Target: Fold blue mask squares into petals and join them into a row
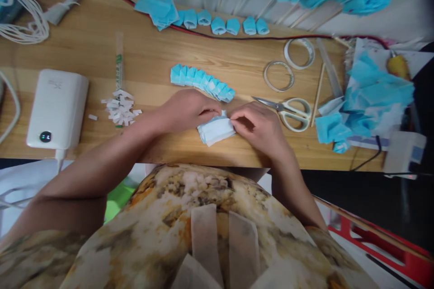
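Observation:
Close to the table's front edge, a folded pale-blue and white piece of thin sheet material [217,131] lies between my two hands. My left hand [191,110] is closed, its fingertips pinched at the piece's upper left edge. From the other side my right hand [259,126] pinches the right edge between thumb and index finger. Just beyond my fingers sits a curved row of folded blue pieces [202,82]. White-handled scissors [293,113] rest right of my right hand, blades pointing left. A pile of small white strips [121,108] is left of my left forearm.
A white power bank [57,109] with a cable stands at left. Two tape rolls [279,76] lie behind the scissors. Loose blue sheets [373,90] are heaped at right. Small blue rolled pieces [218,25] line the back, where a red-black cord [291,37] runs across.

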`<state>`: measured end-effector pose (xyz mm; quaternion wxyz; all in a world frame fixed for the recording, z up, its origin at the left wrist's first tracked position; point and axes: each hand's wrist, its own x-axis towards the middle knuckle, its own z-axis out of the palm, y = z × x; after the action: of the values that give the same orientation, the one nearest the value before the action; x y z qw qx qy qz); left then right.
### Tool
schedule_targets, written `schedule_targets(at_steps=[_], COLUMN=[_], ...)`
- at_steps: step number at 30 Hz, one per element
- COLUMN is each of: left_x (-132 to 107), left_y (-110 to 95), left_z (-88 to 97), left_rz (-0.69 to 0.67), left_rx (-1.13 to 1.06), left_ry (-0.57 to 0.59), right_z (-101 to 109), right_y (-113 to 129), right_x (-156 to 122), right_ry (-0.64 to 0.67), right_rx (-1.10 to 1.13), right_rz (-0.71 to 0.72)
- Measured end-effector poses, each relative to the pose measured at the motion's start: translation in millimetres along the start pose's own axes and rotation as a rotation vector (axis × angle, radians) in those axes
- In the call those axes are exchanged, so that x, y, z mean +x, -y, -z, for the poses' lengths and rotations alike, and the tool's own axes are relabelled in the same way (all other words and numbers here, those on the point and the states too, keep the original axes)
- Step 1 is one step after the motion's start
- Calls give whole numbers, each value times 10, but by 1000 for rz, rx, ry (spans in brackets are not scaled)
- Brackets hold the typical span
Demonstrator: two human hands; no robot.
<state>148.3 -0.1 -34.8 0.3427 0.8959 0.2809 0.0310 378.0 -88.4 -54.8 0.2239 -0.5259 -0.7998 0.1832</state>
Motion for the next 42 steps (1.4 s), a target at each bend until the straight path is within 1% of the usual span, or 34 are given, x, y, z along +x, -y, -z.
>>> schedule_targets(at_steps=[2, 5, 8, 10, 14, 16, 19, 21, 24, 26, 28, 30, 32, 35, 37, 38, 40, 42], left_x=[-5, -14, -19, -18, -13, -12, -17, -23, -33, -40, -47, -51, -53, -47, -35, -26, -6, 15], left_y=[22, 44, 39, 28, 20, 22, 28, 37, 60, 76, 81, 70, 47, 11, 5, 10, 31, 55], left_z=[-8, -22, -30, -34, -43, -53, -75, -87, -74, -34, 19, 68, 92, 81, 54, 39, 11, -10], left_rz=[-22, -59, -48, -22, -5, -1, 5, 3, -33, -70, -80, -65, -56, -76, -89, -86, -53, -11], left_rx=[-33, -52, 13, 67, 109, 111, 125, 139, 88, -16, -158, -319, -466, -600, -607, -585, -513, -452], left_ry=[26, 89, 115, 110, 121, 118, 99, 99, 84, 42, -33, -125, -191, -208, -204, -221, -310, -423], right_z=[-24, -60, -56, -32, 26, 48, 73, 81, 68, 39, 5, -22, -35, -38, -39, -41, -45, -44], right_y=[2, 43, 93, 104, 67, 38, -2, -28, -68, -90, -95, -77, -34, 51, 98, 113, 123, 114], right_x=[-51, -119, -186, -233, -288, -281, -243, -218, -196, -180, -152, -105, -36, 98, 189, 231, 305, 371], right_ry=[-23, -73, -141, -185, -335, -412, -530, -590, -615, -629, -626, -586, -544, -492, -478, -481, -490, -458], right_rx=[59, 134, 234, 345, 605, 683, 717, 678, 637, 695, 770, 795, 781, 741, 710, 696, 678, 680], right_rz=[2, -46, -110, -118, -112, -128, -124, -129, -148, -152, -145, -139, -119, -74, -29, -10, 5, -15])
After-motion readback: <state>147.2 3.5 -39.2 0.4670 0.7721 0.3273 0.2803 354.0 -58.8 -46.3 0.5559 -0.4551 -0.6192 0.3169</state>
